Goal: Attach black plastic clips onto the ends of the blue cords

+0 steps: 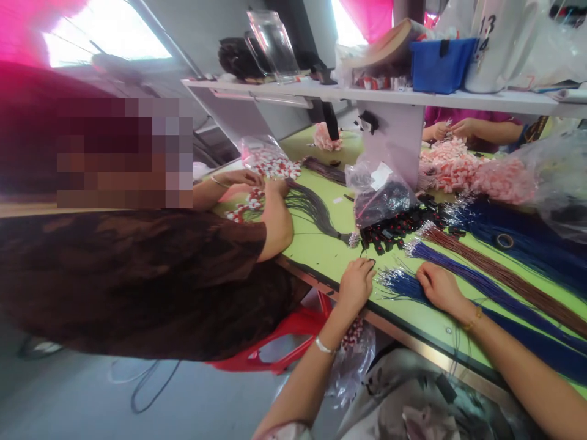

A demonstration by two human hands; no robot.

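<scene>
Head view. Blue wires on the table, partly under the right hand, with metal tips fanned toward the left hand. Right fingers curled over the bundle; impossible to tell whether clenched on any strand. Left fingertips drawn together at a small black piece, near the heaped connectors; firmness of pinch likewise indiscernible. Beyond the right hand, violet wires and brown wires. Probable handling of the blue wires: light, limp, easily tangled; best held singly, just behind the metal tips, probably bendable under pressure.
</scene>
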